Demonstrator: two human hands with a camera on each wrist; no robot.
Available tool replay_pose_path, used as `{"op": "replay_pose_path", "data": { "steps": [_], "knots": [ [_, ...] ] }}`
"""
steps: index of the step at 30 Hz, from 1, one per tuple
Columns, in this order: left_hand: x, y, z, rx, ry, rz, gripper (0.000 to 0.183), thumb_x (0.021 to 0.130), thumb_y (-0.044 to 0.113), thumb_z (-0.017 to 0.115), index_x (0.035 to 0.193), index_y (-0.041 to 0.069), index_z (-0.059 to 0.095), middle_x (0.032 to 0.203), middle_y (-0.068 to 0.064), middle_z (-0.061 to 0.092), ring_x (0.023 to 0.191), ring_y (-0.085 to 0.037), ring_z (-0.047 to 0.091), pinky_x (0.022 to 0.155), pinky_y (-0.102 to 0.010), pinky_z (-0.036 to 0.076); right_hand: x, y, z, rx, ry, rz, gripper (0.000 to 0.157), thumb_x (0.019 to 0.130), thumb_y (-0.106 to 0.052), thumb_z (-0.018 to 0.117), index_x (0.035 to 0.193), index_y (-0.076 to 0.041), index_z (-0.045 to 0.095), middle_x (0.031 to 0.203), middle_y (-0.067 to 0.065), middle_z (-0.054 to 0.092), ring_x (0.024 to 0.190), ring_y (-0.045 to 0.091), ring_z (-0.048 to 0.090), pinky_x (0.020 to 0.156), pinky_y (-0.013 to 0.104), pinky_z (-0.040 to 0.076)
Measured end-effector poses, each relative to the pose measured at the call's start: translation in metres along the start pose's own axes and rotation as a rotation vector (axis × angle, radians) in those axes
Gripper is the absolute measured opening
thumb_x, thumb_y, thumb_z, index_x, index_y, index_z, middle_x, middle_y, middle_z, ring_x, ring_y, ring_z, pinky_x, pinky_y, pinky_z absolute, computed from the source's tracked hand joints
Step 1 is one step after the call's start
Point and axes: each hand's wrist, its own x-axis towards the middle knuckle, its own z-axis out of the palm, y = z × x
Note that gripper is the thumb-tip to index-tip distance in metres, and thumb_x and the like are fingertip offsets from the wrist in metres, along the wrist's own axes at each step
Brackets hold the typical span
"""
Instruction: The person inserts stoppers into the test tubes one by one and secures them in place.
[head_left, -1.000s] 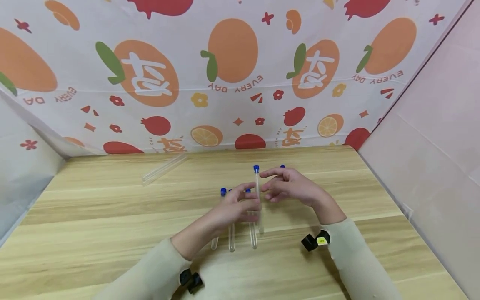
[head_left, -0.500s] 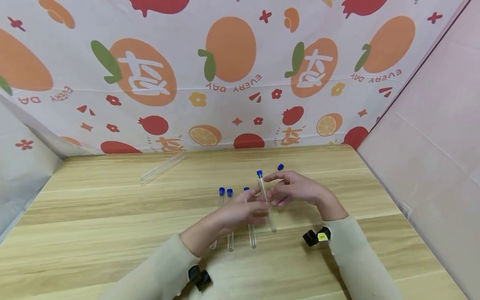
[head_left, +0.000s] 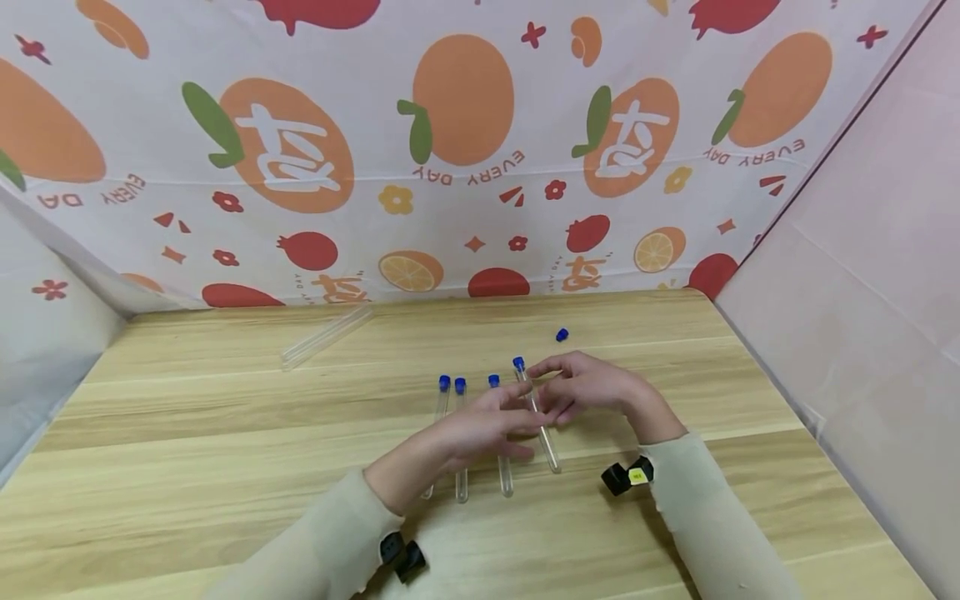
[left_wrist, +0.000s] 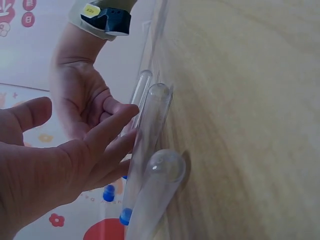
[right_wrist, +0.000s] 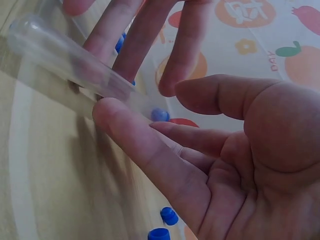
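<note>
A clear test tube [head_left: 551, 452] with a blue cap lies slanted at the right end of a row of capped tubes, its cap end pointing away from me. My left hand [head_left: 480, 427] reaches over the row, thumb and fingers extended, fingertips right at the slanted tube. From the right, my right hand [head_left: 592, 385] meets the same tube with spread, loosely bent fingers. In the right wrist view the tube [right_wrist: 65, 55] passes between both hands' fingertips, and neither hand curls round it. The other tubes, such as the middle one [head_left: 506, 479], are partly hidden under the left hand.
A loose blue cap [head_left: 562, 334] lies beyond the right hand; the right wrist view shows two blue caps [right_wrist: 169, 216] close together. At the back left, clear uncapped tubes [head_left: 326, 337] lie together on the wooden table [head_left: 187, 467]. A fruit-print cloth [head_left: 465, 208] hangs behind.
The right-hand tube has gone from in line with the row to slanted, its lower end swinging right and its cap coming nearer me. Both hands have sunk slightly, the left shifting right.
</note>
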Motion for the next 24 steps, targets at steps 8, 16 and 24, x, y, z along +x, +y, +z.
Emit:
{"op": "replay_pose_path", "data": {
  "steps": [8, 16, 24],
  "knots": [
    [-0.003, 0.001, -0.002, 0.041, -0.028, 0.008, 0.067, 0.103, 0.015, 0.052, 0.159, 0.006, 0.016, 0.154, -0.027, 0.032, 0.14, -0.041, 0.038, 0.102, -0.054, 0.048, 0.003, 0.001, 0.002, -0.004, -0.004, 0.012, 0.047, 0.099, -0.012, 0.055, 0.144, 0.0, 0.046, 0.104, 0.015, 0.073, 0.082, 0.025, 0.072, 0.071, 0.036, 0.062],
    [-0.006, -0.001, -0.003, 0.061, -0.034, 0.019, 0.07, 0.103, 0.016, 0.054, 0.159, 0.006, 0.014, 0.153, -0.029, 0.032, 0.138, -0.044, 0.039, 0.1, -0.054, 0.049, 0.002, 0.001, 0.005, 0.006, 0.004, 0.03, 0.048, 0.098, -0.011, 0.055, 0.144, 0.0, 0.046, 0.101, 0.015, 0.072, 0.083, 0.029, 0.072, 0.072, 0.039, 0.062],
    [-0.011, -0.005, -0.004, 0.07, -0.035, 0.018, 0.071, 0.102, 0.017, 0.055, 0.159, 0.006, 0.014, 0.155, -0.03, 0.028, 0.138, -0.044, 0.039, 0.1, -0.053, 0.05, 0.003, 0.004, 0.01, 0.0, 0.019, 0.041, 0.048, 0.098, -0.012, 0.056, 0.143, 0.0, 0.047, 0.102, 0.016, 0.071, 0.083, 0.03, 0.072, 0.073, 0.039, 0.062]
  ]
}}
